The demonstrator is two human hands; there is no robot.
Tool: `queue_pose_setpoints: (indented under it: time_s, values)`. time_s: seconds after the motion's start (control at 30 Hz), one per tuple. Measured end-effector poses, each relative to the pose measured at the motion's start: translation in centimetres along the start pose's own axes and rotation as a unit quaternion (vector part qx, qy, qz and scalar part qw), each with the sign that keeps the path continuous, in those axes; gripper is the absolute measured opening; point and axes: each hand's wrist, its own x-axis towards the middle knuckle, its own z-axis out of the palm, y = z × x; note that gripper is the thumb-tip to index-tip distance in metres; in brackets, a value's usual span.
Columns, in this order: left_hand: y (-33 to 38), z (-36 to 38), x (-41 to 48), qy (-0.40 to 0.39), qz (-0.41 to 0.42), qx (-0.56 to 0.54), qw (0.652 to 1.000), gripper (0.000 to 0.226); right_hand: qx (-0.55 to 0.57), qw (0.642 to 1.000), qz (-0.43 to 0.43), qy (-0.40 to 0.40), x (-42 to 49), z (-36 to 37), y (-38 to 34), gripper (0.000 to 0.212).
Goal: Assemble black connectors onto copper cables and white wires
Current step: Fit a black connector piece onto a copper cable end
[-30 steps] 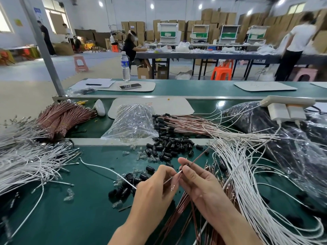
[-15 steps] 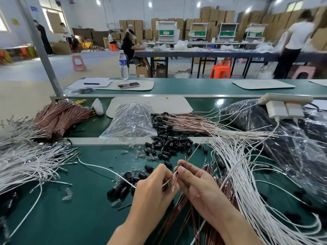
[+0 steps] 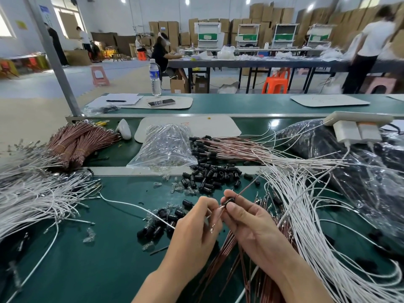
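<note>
Green matting covers the tabletop of a factory workbench, with stacked cardboard boxes and other workers at long tables far behind. Near the front centre, the right hand pinches a small black cylindrical connector between thumb and forefinger. A thin copper-coloured cable runs from that connector up and to the right. The left hand sits just beside the right, fingers curled, gripping a long white wire that trails away leftward across the matting. Its fingertips meet the connector's near end; the exact join is too small to make out.

A loose heap of black connectors lies just beyond the hands, and a smaller scatter of connectors sits touching the left hand's far side. Loose copper cables lie under the right wrist. A spread of white wires fans out to the right, and another mass of white wires lies well to the left. Tied bundles of copper cables rest at the far left, near a clear plastic bag. Copper cables already fitted with black connectors lie just right of that bag.
</note>
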Motion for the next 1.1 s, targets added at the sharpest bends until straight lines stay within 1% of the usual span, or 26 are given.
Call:
queue_pose_setpoints:
  time_s: [0.17, 0.3, 0.43, 0.53, 0.63, 0.73, 0.9, 1.0, 1.1]
  values:
    - [0.21, -0.04, -0.03, -0.012, -0.001, -0.003, 1.000, 0.014, -0.009, 1.000, 0.002, -0.001, 0.11, 0.02, 0.02, 0.026]
    - [0.19, -0.07, -0.10, -0.003, -0.009, 0.027, 1.000, 0.009, -0.017, 1.000, 0.005, 0.007, 0.20, -0.13, 0.12, 0.025]
    - [0.10, -0.04, -0.14, 0.006, -0.027, 0.042, 0.999, 0.012, -0.035, 0.999, -0.003, 0.018, 0.41, -0.30, 0.34, 0.022]
    - [0.14, -0.02, -0.09, 0.012, -0.006, 0.054, 0.998, 0.012, -0.062, 0.998, -0.010, 0.010, 0.45, -0.41, 0.72, 0.021]
    - [0.13, -0.03, -0.03, 0.017, -0.002, 0.060, 0.998, 0.017, -0.087, 0.996, -0.018, 0.008, 0.57, -0.53, 0.93, 0.023]
    - [0.18, 0.04, 0.07, 0.020, -0.010, 0.061, 0.998, 0.012, -0.097, 0.995, -0.028, 0.020, 0.69, -0.57, 0.66, 0.024]
    - [0.43, 0.05, 0.26, 0.028, -0.019, 0.086, 0.996, 0.014, -0.106, 0.993, -0.039, 0.047, 0.52, -0.57, 0.24, 0.026]
    - [0.54, 0.05, 0.25, 0.013, -0.016, 0.086, 0.996, 0.010, -0.124, 0.987, -0.059, 0.077, 0.57, -0.56, 0.25, 0.020]
    - [0.82, 0.15, 0.18, -0.019, -0.004, 0.112, 0.993, 0.034, -0.154, 0.980, -0.080, 0.097, 0.52, -0.58, 0.33, 0.021]
